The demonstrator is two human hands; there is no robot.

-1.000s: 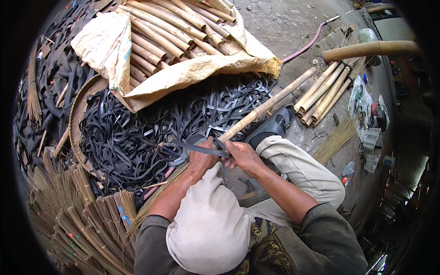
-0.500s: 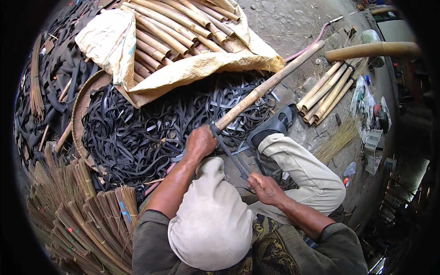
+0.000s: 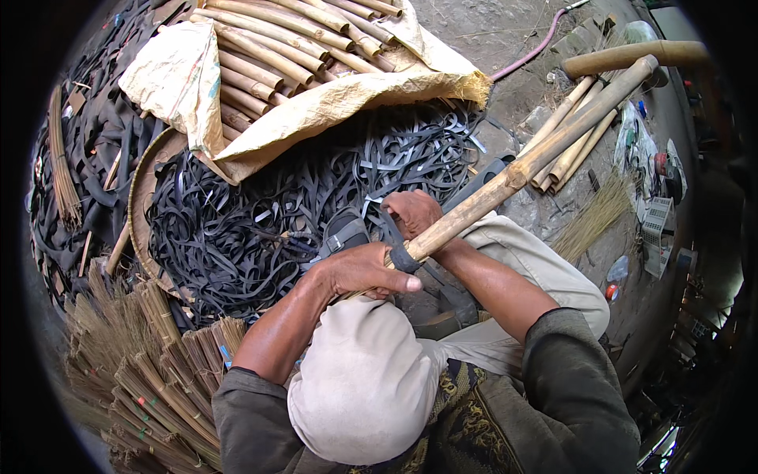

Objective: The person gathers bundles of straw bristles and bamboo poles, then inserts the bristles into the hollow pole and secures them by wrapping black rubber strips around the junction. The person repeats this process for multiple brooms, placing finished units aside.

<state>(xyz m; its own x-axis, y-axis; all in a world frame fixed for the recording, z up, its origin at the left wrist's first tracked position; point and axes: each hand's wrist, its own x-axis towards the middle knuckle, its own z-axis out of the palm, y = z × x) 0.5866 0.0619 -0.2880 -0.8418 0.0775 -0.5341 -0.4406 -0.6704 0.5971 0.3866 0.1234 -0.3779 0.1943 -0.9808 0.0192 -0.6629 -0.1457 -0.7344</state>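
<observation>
A long bamboo pole (image 3: 505, 186) slants up to the right from my lap. My left hand (image 3: 359, 270) is closed round its lower end, thumb stretched along it, where thin stalks show beneath the palm. A black rubber strip (image 3: 404, 257) is wound round the pole just beyond that thumb. On the pole's far side, my right hand (image 3: 412, 213) is closed on the strip's free length, its forearm passing beneath the pole. A dark sandal (image 3: 344, 231) shows just beyond my left hand.
Tangled black rubber strips (image 3: 229, 229) fill a round woven tray (image 3: 140, 193) ahead. Beyond lies a pale sack (image 3: 347, 99) with several bamboo poles (image 3: 276, 39). Stalk bundles (image 3: 150, 371) stand at left. Shorter bamboo pieces (image 3: 580, 150) and a pink hose (image 3: 533, 54) lie at right.
My right hand has moved from the near side of the pole, up and across to its far side, with the strip. The pole's far end has swung right.
</observation>
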